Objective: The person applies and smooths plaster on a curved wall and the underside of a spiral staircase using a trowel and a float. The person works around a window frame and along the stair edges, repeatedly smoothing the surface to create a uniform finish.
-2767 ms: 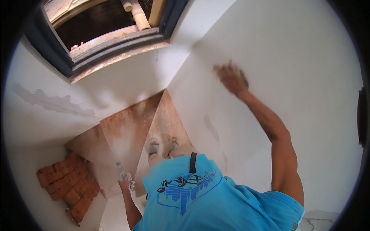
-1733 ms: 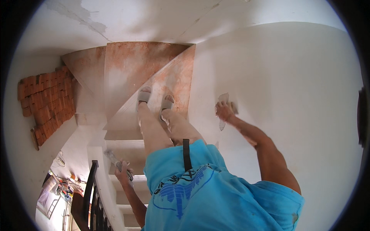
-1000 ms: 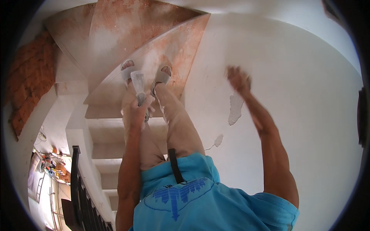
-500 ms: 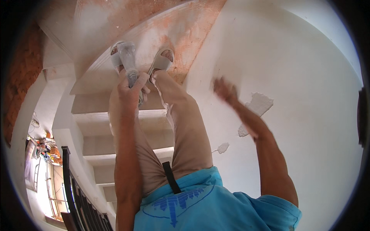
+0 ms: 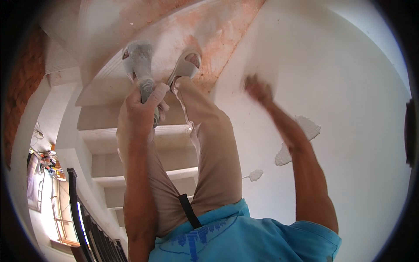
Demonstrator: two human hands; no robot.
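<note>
Pale wall [image 5: 349,131] took up the right side of the view, bending toward the rim beside a staircase seen from above. From the lower edge the person's left forearm rose almost straight in front of one leg. The left hand [image 5: 146,102] was wrapped round the handle of a scraper [image 5: 141,63], whose wide, dusty blade pointed away from the body and overlapped the left sandal [image 5: 127,61] in view. The right arm, bent at the elbow, reached up in front of the wall; blur hid the fingers of the right hand [image 5: 259,89], so whether it gripped anything or touched the wall could not be told.

That same forearm covered part of a rough, whitish patch [image 5: 309,126], with a smaller patch [image 5: 255,175] lower down and a thin line running off its left end. Beige trousers [image 5: 214,144] and the right sandal [image 5: 187,65] stood between the two hands, and below them hung a blue shirt [image 5: 248,240] and a black strap [image 5: 190,212].

Orange-brown stains marked the dusty landing [image 5: 214,37]. Grey-white steps [image 5: 139,137] descended toward a dark railing [image 5: 74,201]; beyond it lay small, jumbled clutter [image 5: 50,165], and reddish bricks [image 5: 26,87] showed at the left rim.
</note>
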